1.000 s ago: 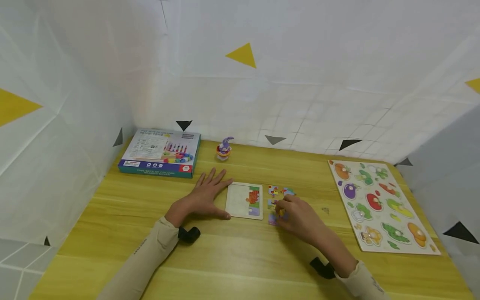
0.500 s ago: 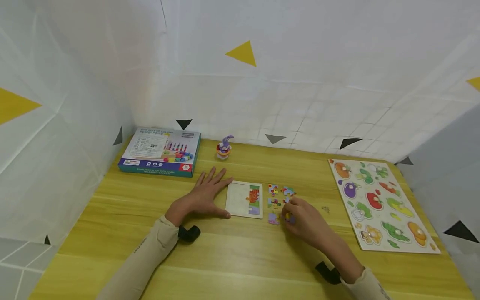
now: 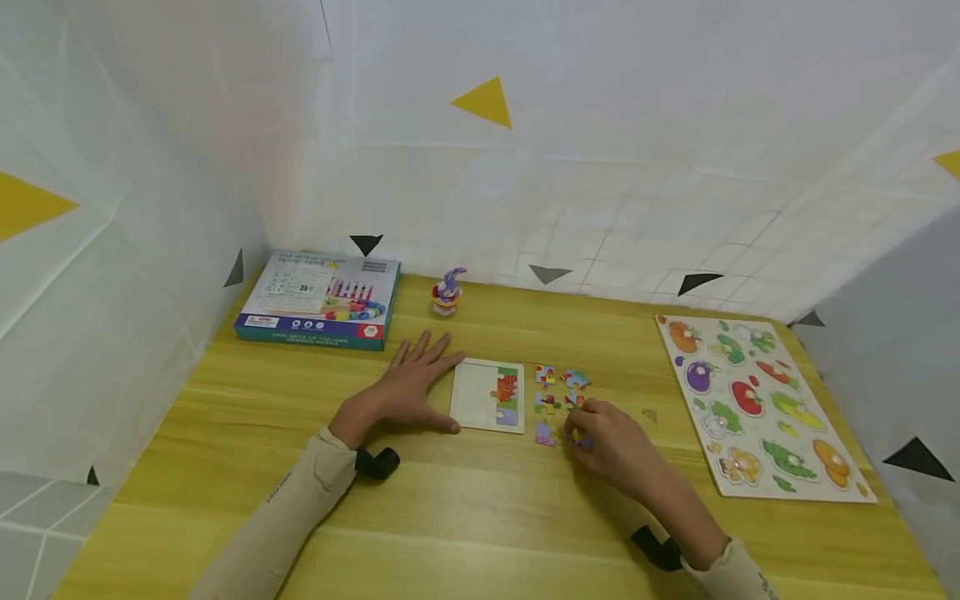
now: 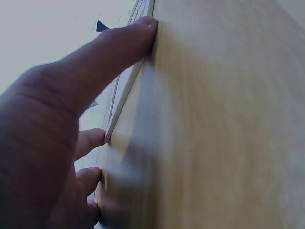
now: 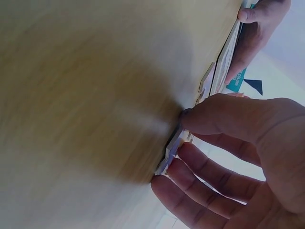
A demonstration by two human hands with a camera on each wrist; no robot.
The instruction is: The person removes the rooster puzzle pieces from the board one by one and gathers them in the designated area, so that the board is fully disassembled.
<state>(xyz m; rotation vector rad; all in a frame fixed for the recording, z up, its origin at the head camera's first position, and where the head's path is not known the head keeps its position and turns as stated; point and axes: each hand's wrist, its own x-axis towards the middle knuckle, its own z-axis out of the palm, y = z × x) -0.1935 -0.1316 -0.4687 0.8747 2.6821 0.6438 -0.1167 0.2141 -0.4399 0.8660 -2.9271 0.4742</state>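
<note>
A small puzzle board (image 3: 472, 396) lies flat, with fitted pieces along its right side showing a red picture (image 3: 507, 389). My left hand (image 3: 405, 393) is spread on the table at its left; thumb and index finger touch the board's edge, as the left wrist view also shows. Right of the board lie several loose jigsaw pieces in two columns, among them a purple piece (image 3: 546, 433) at the lower left. My right hand (image 3: 615, 440) pinches the lower right jigsaw piece (image 5: 172, 149) between thumb and fingers, low at the tabletop. The fingers partly hide it.
A boxed bead set (image 3: 318, 300) lies at the back left. Beside it stands a purple rabbit figure (image 3: 447, 292). On the right is a large vegetable peg puzzle (image 3: 765, 408). A white sheet (image 3: 600, 167) hangs behind the table.
Over the first half second my right hand shifted right, from above the left column to the lower right piece. Since then it has stayed almost still. The left hand has not moved.
</note>
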